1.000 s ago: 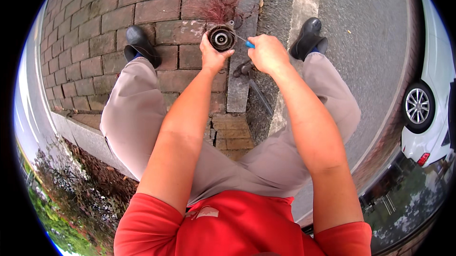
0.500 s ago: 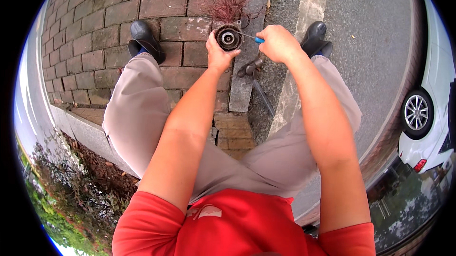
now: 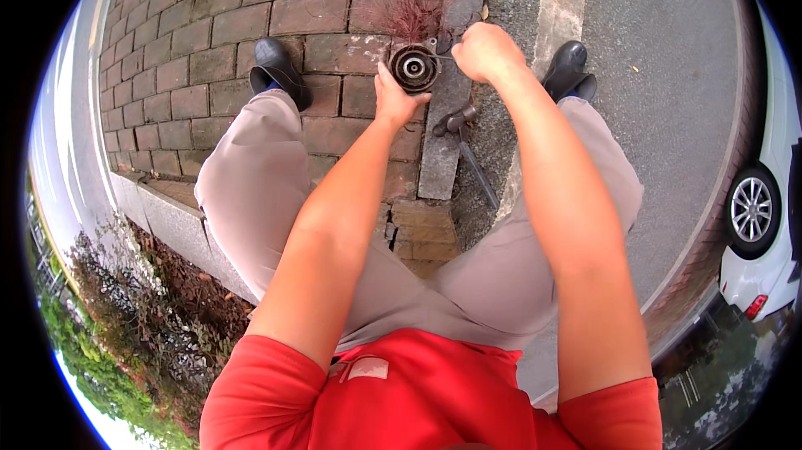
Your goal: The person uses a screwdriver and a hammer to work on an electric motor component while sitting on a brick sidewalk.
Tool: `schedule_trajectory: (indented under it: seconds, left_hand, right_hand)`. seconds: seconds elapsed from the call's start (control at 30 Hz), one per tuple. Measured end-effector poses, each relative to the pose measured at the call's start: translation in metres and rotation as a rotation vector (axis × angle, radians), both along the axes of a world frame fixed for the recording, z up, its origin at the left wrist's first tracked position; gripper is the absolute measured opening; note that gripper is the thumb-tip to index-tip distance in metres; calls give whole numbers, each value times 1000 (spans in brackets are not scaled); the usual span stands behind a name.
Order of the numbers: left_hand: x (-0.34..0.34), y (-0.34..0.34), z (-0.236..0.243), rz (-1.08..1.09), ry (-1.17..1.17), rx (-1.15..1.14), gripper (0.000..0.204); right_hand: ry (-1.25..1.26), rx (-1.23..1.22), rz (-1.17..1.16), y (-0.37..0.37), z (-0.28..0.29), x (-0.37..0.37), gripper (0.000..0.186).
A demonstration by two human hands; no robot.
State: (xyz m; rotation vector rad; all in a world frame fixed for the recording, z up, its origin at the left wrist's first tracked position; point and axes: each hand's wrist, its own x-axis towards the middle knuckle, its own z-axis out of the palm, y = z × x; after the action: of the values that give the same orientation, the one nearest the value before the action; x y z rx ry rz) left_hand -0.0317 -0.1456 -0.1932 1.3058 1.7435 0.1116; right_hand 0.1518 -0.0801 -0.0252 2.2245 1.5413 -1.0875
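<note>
My left hand (image 3: 396, 101) grips the near left side of a round, dark metal motor housing (image 3: 415, 68), its open face up and rings at its centre. The housing is over the edge of the brick paving by the kerb. My right hand (image 3: 487, 52) is closed on a screwdriver, whose thin shaft (image 3: 443, 56) reaches left to the housing's upper right rim; its blue handle, seen earlier, is hidden in my fist now. Just beyond the housing lies a tangled heap of reddish copper wire (image 3: 413, 17). A hammer (image 3: 456, 119) rests nearer me, its head on the kerb.
A grey stone kerb (image 3: 439, 166) divides the brick paving (image 3: 242, 28) from the asphalt (image 3: 652, 116). My dark shoes (image 3: 281, 72) stand on both sides. A white car (image 3: 756, 270) is at the far right; a planted bed (image 3: 167, 300) lies at lower left.
The whole view has shifted slightly, so things appear further right. My right fist has turned and moved up a little, covering the blue handle. The left hand keeps its grip on the housing.
</note>
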Motion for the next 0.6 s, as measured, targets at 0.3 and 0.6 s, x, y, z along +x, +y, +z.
schedule_trajectory:
  seconds: [0.3, 0.6]
  left_hand:
    - [24, 63, 201, -702, -35, 271, 40]
    - [71, 86, 159, -695, -191, 253, 37]
  right_hand:
    - [68, 378, -396, -1, -12, 2, 61]
    - [154, 695, -599, 22, -67, -7, 59]
